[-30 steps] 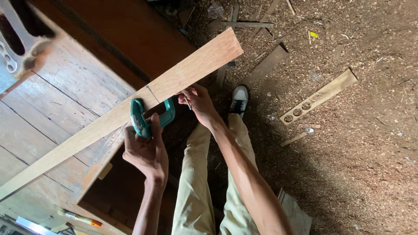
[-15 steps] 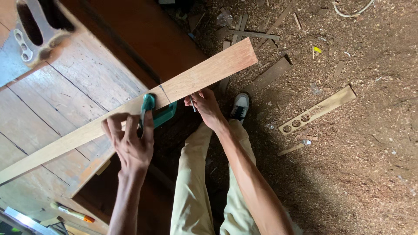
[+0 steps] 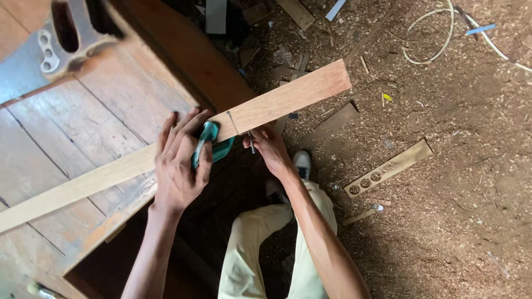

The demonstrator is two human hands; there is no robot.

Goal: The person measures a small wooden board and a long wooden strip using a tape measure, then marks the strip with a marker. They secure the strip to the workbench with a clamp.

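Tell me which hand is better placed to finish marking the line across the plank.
Probably the right hand: it holds a pencil at the plank, just below the drawn line. The left hand lies flat on the green square, pinning it.

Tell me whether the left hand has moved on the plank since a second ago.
Yes. The left hand now lies flat over the green tool on the plank, not gripping from below.

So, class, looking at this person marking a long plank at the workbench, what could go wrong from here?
1. The long pale wooden plank overhangs the worn wooden workbench far past its edge; with only the left hand pressing it, it might tip or pivot.
2. The green-handled square could slip under that hand, skewing the line.
3. The right hand, holding a thin pencil-like tool, works beside the unsupported part, so a shift could spoil the mark.
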